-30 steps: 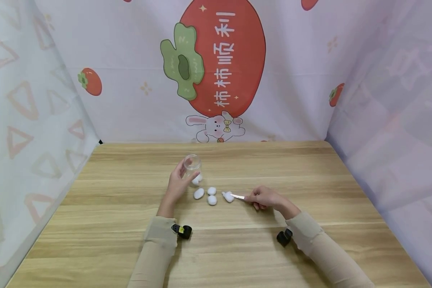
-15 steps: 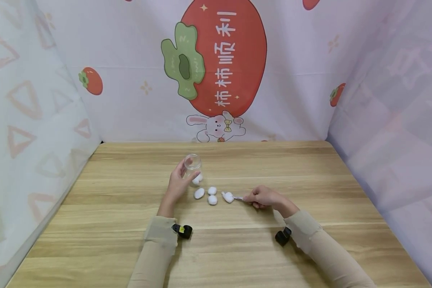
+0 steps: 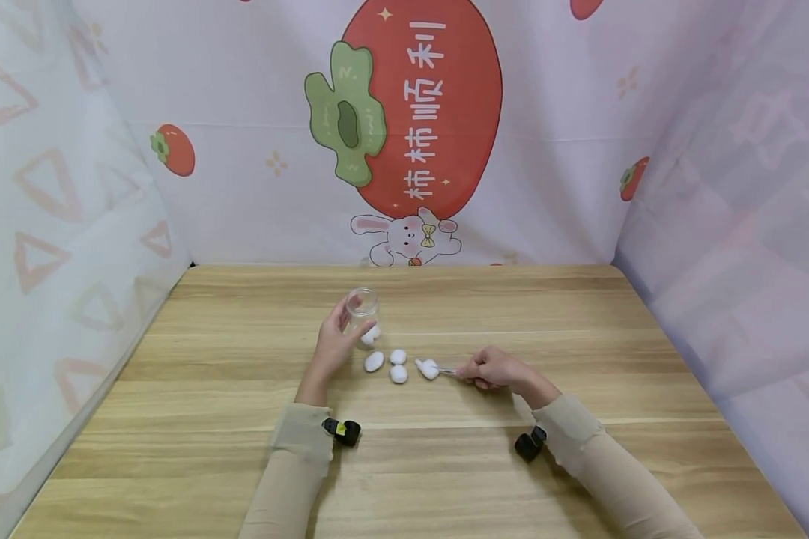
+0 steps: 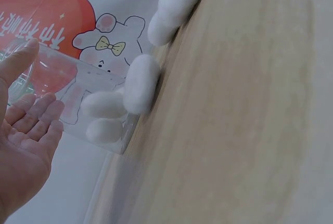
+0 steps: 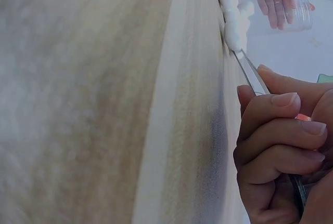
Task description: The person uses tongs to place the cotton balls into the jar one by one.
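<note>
My left hand (image 3: 333,340) grips a clear jar (image 3: 362,303) upright, thumb on one side and fingers on the other. White cotton balls (image 4: 104,130) show through its wall near the bottom. My right hand (image 3: 495,368) holds metal tweezers (image 5: 252,73) between thumb and curled fingers. Their two tips, slightly apart, reach the near side of a white cotton ball (image 3: 430,370) on the table, which has a small piece sticking out at its left. Between this one and the jar lie an oval cotton ball (image 3: 374,361) and a pair, one cotton ball (image 3: 398,357) behind another cotton ball (image 3: 398,374).
The wooden table (image 3: 404,479) runs back to a white printed curtain (image 3: 546,187) with a large red persimmon and a rabbit. More printed cloth (image 3: 735,187) hangs along both sides. Black cameras (image 3: 529,443) are strapped at both sleeves.
The tweezers have dipped and turned slightly in my right hand, their tips going from over the cotton ball to its right edge. My left hand and the jar stay put.
</note>
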Motion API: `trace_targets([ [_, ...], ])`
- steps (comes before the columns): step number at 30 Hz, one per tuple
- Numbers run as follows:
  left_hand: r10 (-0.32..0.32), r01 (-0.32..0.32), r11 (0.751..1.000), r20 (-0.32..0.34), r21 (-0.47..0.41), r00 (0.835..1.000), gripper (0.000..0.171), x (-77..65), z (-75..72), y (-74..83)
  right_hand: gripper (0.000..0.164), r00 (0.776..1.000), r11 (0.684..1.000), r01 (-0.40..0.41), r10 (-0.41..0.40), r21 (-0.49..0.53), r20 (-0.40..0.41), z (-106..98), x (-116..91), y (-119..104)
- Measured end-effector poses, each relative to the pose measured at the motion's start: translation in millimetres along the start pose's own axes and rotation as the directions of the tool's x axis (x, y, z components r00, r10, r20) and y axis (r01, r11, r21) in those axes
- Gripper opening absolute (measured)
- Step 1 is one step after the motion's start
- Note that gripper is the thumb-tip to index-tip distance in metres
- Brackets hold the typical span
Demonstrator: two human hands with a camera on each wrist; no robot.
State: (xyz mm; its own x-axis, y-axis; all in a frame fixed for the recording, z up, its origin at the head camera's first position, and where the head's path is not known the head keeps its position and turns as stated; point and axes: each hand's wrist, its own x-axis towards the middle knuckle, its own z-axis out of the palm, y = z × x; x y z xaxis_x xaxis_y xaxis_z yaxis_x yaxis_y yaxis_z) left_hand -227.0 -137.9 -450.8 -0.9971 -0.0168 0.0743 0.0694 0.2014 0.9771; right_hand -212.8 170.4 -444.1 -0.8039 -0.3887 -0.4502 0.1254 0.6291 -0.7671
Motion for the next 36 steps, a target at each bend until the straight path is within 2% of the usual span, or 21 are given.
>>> trace_targets([
  [11, 0.007, -0.007, 1.000, -0.005, 0.001, 1.000, 0.072, 0.3, 0.6, 0.7, 0.035, 1.000, 1.000, 0.000, 0.000, 0.002, -0.002, -0.9, 0.7, 2.0],
  [23, 0.010, -0.010, 1.000, -0.007, -0.012, 1.000, 0.070, -0.2, 1.2, 0.3, 0.034, 0.999, 1.000, 0.026, -0.026, -0.004, -0.035, -4.2, -4.7, -6.6],
  [34, 0.011, -0.011, 1.000, -0.006, -0.018, 1.000, 0.072, -0.7, 1.9, 0.2, 0.033, 0.995, 0.998, 0.071, -0.070, 0.003, -0.069, -8.0, -7.4, -13.0],
  [36, -0.003, 0.003, 1.000, -0.001, -0.019, 1.000, 0.073, -2.6, 1.4, 5.0, 0.034, 0.995, 0.997, 0.080, -0.080, 0.008, -0.063, -8.8, -7.7, -14.6],
])
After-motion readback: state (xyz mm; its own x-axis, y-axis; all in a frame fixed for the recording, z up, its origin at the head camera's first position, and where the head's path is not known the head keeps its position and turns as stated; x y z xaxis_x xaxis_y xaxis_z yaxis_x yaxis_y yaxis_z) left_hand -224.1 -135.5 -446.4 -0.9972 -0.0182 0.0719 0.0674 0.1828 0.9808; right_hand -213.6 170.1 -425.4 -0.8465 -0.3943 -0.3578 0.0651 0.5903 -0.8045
